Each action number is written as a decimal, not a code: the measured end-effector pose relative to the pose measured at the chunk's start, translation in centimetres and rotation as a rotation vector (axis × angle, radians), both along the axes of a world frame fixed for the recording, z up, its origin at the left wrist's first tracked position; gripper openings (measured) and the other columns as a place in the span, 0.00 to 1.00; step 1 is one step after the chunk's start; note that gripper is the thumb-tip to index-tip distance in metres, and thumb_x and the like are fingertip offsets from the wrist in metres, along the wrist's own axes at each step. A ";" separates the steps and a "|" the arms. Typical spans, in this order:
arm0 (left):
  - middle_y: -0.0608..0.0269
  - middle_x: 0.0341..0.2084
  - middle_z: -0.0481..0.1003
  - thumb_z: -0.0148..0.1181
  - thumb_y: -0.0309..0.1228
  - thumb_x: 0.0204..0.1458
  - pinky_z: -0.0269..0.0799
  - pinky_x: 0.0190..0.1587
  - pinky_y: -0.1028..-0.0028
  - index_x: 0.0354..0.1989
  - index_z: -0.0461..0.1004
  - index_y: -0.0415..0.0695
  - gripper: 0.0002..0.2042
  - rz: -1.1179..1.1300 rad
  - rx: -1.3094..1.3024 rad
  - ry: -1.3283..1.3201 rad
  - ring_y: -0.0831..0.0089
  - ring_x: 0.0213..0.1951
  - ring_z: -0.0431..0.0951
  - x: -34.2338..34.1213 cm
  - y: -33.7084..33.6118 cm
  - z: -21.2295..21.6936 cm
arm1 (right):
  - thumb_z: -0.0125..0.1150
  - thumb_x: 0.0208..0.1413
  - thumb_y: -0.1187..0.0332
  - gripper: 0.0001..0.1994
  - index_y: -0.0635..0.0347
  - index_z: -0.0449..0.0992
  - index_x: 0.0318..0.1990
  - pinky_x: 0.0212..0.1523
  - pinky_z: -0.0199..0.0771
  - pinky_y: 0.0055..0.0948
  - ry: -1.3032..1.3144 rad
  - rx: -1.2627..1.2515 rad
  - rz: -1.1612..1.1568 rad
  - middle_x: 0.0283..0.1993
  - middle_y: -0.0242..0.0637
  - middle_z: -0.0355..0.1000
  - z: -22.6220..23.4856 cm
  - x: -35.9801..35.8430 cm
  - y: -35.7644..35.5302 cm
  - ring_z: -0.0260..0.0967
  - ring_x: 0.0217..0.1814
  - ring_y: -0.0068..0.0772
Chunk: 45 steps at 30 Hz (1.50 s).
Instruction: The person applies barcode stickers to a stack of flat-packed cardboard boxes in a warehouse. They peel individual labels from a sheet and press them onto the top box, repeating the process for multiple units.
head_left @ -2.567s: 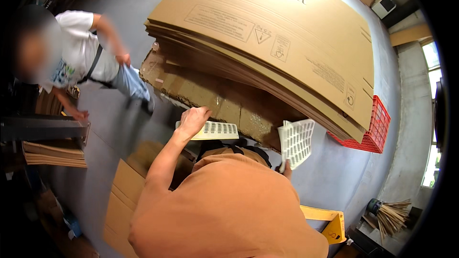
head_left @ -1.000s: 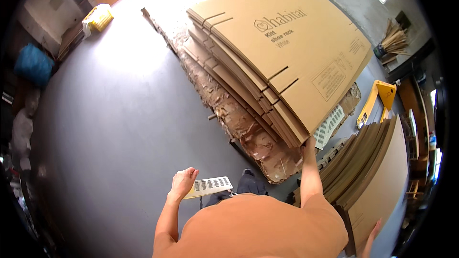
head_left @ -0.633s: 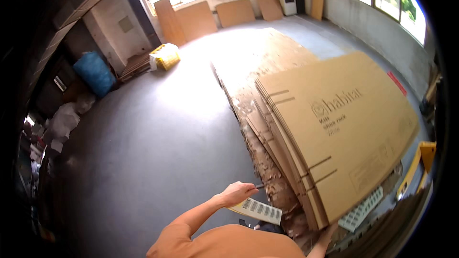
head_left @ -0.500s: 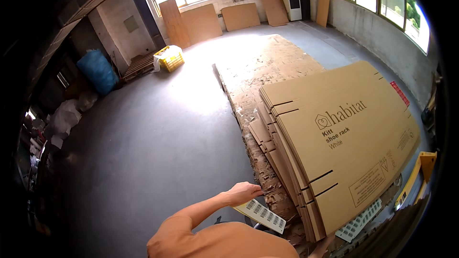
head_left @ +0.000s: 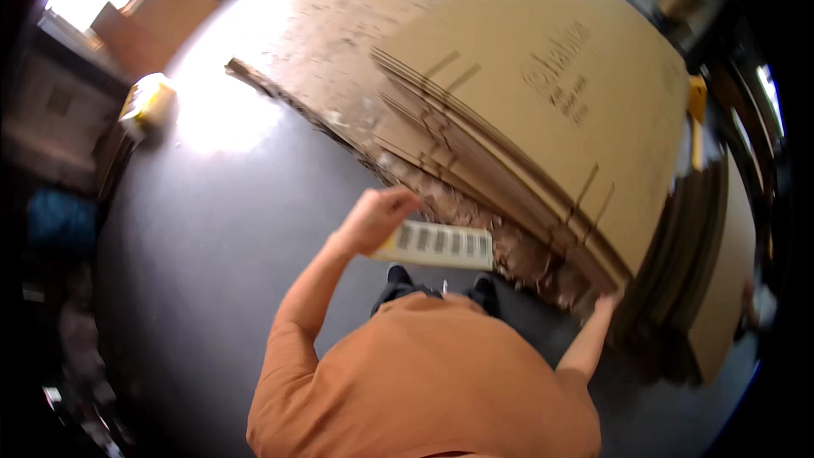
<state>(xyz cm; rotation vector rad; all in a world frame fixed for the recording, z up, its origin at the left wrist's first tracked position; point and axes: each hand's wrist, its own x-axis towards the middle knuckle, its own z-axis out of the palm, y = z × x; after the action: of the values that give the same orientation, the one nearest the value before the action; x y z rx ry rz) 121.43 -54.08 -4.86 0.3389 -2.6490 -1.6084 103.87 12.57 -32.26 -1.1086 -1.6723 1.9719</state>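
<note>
My left hand (head_left: 379,219) is closed, with a strip-like sheet of barcode labels (head_left: 441,243) sticking out from under it, white with rows of dark codes and a yellowish edge. It hovers just left of a stack of flattened cardboard boxes (head_left: 543,110), brown with dark print and slots cut along the edges. At the stack's near corner is my right hand (head_left: 605,305), touching the cardboard. Its fingers are blurred and partly hidden, so their grip does not show.
The stack lies on a low, worn platform (head_left: 339,0) with a frayed edge. More folded cardboard (head_left: 708,288) stands at the right, near a yellow handle-like part (head_left: 697,119). A yellow basket (head_left: 148,102) and a blue bag (head_left: 61,219) are on the left.
The view has swung down and to the right. My left hand still has the label sheet, now turned more level. More of my right arm shows, its hand at the stack's corner.
</note>
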 end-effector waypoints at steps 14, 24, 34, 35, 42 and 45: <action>0.57 0.21 0.76 0.56 0.32 0.60 0.68 0.27 0.77 0.42 0.77 0.43 0.08 -0.541 -0.142 0.454 0.78 0.21 0.72 -12.1 7.8 4.9 | 0.62 0.52 0.75 0.15 0.66 0.73 0.48 0.44 0.74 0.31 0.602 1.135 1.097 0.41 0.43 0.75 35.0 10.0 -37.5 0.74 0.43 0.42; 0.50 0.17 0.74 0.53 0.36 0.60 0.72 0.27 0.59 0.38 0.75 0.46 0.09 -0.331 -0.280 0.513 0.50 0.23 0.77 -19.6 18.2 3.3 | 0.66 0.41 0.76 0.07 0.58 0.77 0.30 0.36 0.70 0.31 0.843 1.399 0.878 0.29 0.33 0.70 32.3 0.9 -31.5 0.70 0.33 0.34; 0.46 0.22 0.77 0.49 0.38 0.61 0.73 0.33 0.54 0.32 0.71 0.41 0.13 -0.522 -0.728 0.137 0.46 0.29 0.78 -28.2 20.3 1.1 | 0.62 0.55 0.72 0.03 0.61 0.76 0.35 0.35 0.73 0.29 0.828 0.832 0.958 0.32 0.35 0.74 36.7 -8.3 -25.3 0.74 0.34 0.29; 0.47 0.22 0.76 0.49 0.39 0.61 0.73 0.32 0.54 0.33 0.70 0.42 0.13 -0.575 -0.767 0.158 0.46 0.28 0.78 -29.2 19.6 0.3 | 0.57 0.59 0.71 0.05 0.64 0.75 0.35 0.36 0.70 0.24 0.572 0.569 1.031 0.32 0.30 0.74 38.2 -10.1 -25.4 0.70 0.35 0.20; 0.51 0.18 0.74 0.48 0.38 0.61 0.72 0.25 0.55 0.37 0.66 0.45 0.10 -0.822 -0.738 0.376 0.49 0.24 0.78 -33.7 20.8 -1.3 | 0.60 0.53 0.68 0.07 0.63 0.77 0.36 0.38 0.69 0.24 0.128 0.681 1.238 0.31 0.33 0.75 27.6 -25.9 -23.2 0.69 0.34 0.24; 0.52 0.14 0.73 0.48 0.39 0.61 0.70 0.22 0.55 0.56 0.62 0.47 0.18 -0.772 -0.692 0.476 0.49 0.19 0.76 -34.5 21.0 -2.2 | 0.62 0.51 0.68 0.08 0.62 0.78 0.35 0.36 0.69 0.26 0.066 0.617 1.209 0.30 0.33 0.75 26.2 -27.1 -23.6 0.70 0.33 0.24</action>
<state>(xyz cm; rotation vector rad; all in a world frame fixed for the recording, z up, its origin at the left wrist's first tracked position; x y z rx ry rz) 86.96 -33.13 -7.07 -1.0333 -2.8080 -0.5629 76.77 -11.03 -6.04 0.3195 -2.9723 1.6265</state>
